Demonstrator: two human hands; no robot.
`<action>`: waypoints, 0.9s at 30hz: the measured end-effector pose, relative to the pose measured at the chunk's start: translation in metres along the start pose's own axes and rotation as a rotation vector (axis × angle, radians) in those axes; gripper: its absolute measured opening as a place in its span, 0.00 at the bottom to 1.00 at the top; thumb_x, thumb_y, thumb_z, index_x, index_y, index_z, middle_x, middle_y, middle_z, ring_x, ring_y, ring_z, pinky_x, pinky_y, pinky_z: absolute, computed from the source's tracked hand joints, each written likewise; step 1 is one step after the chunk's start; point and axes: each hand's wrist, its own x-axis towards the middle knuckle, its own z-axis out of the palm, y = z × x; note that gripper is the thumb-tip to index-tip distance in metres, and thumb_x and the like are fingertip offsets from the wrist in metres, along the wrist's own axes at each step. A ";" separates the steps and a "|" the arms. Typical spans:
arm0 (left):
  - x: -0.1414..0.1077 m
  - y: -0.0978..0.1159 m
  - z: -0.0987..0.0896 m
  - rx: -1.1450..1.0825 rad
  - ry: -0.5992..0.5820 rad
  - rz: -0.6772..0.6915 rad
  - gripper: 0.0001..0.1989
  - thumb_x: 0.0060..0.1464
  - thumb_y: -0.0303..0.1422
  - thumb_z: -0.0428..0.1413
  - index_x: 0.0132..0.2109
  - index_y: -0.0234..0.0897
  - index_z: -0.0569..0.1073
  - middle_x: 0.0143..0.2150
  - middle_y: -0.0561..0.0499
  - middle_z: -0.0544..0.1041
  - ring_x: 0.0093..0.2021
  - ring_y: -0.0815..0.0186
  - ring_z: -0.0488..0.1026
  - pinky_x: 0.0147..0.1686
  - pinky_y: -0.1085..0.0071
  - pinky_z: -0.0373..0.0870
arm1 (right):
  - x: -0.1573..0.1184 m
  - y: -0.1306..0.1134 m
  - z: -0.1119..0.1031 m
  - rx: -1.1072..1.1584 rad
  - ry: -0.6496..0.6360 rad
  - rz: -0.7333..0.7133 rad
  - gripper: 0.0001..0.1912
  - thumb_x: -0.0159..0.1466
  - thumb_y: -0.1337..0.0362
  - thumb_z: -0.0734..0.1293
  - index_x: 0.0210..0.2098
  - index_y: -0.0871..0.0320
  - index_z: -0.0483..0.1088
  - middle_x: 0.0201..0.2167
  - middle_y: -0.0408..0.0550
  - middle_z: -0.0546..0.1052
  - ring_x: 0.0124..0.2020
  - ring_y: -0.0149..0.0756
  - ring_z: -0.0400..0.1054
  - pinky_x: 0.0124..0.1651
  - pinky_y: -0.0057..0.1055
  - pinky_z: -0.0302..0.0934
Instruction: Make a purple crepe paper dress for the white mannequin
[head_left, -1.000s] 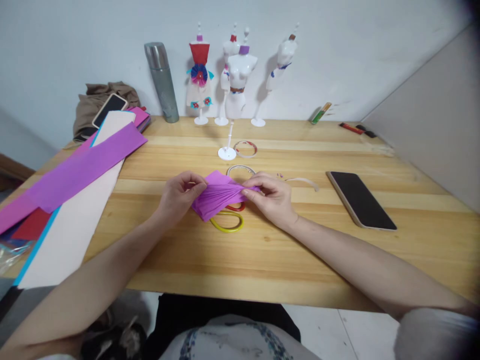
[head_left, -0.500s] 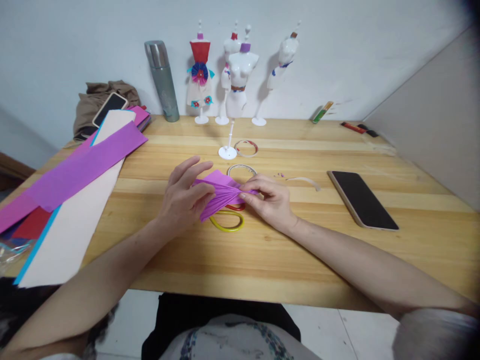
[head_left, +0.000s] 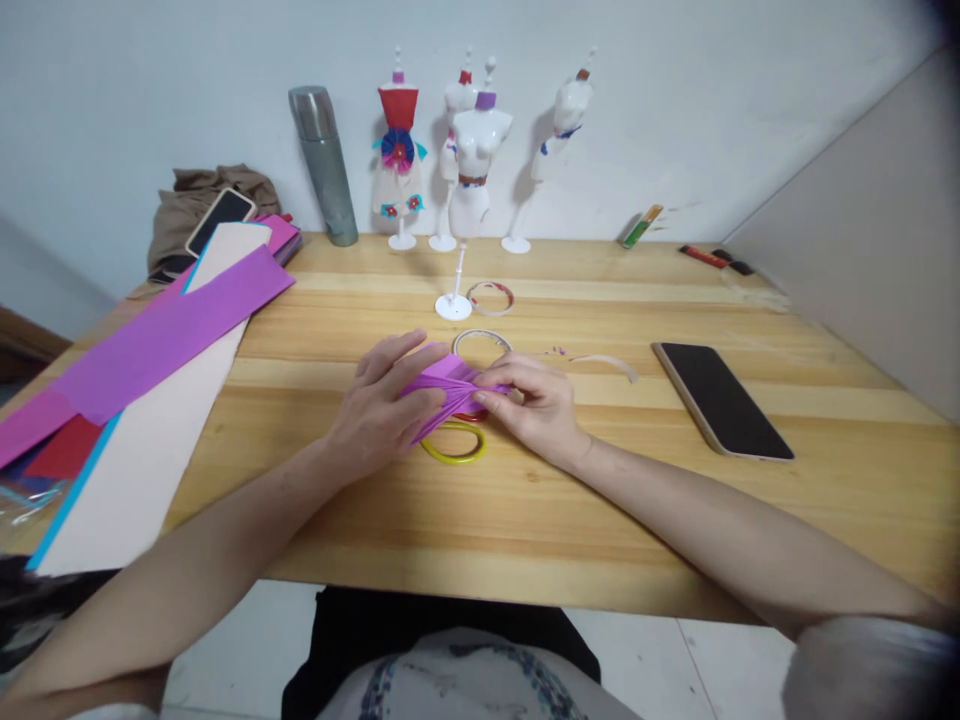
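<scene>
A piece of purple crepe paper [head_left: 442, 385], gathered into fan-like folds, is held between both hands above the table. My right hand [head_left: 536, 400] pinches the narrow gathered end between thumb and fingertips. At the wider side, my left hand [head_left: 394, 400] closes its thumb and fingers on the folds. Below the paper lies a yellow loop [head_left: 455, 458], which looks like a scissor handle, with a bit of red beside it. Just behind the paper rests a tape roll [head_left: 484, 335]; the paper and hands hide part of it.
Several small white mannequins [head_left: 480, 145] on stands line the wall, one in a red top [head_left: 397, 108]. A thermos [head_left: 326, 165] leans left of them. Long crepe paper strips [head_left: 180, 320] cover the table's left side. A phone [head_left: 724, 400] lies at right, another tape roll [head_left: 491, 298] farther back.
My left hand has moved a little to the right along the purple paper, its fingers lower and closer over the folds. My right hand keeps its pinch almost in place.
</scene>
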 end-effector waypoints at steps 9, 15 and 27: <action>-0.003 -0.004 0.003 0.116 0.001 -0.027 0.03 0.57 0.35 0.60 0.35 0.45 0.74 0.59 0.51 0.76 0.65 0.52 0.65 0.65 0.47 0.59 | 0.000 -0.001 -0.001 -0.020 -0.019 0.008 0.03 0.62 0.64 0.71 0.31 0.53 0.77 0.28 0.46 0.79 0.29 0.35 0.73 0.34 0.35 0.68; -0.003 -0.002 0.004 0.111 0.031 -0.087 0.02 0.58 0.36 0.59 0.39 0.46 0.76 0.57 0.49 0.77 0.64 0.55 0.66 0.64 0.50 0.61 | 0.000 -0.001 0.000 -0.005 -0.014 0.006 0.03 0.62 0.65 0.71 0.31 0.53 0.77 0.28 0.46 0.79 0.29 0.35 0.72 0.34 0.35 0.69; -0.001 -0.002 0.006 0.150 0.019 -0.043 0.05 0.59 0.32 0.57 0.34 0.42 0.74 0.53 0.48 0.79 0.61 0.55 0.69 0.59 0.53 0.68 | 0.001 -0.004 -0.001 -0.021 -0.027 0.018 0.03 0.61 0.66 0.71 0.31 0.53 0.77 0.28 0.46 0.79 0.29 0.35 0.73 0.34 0.35 0.69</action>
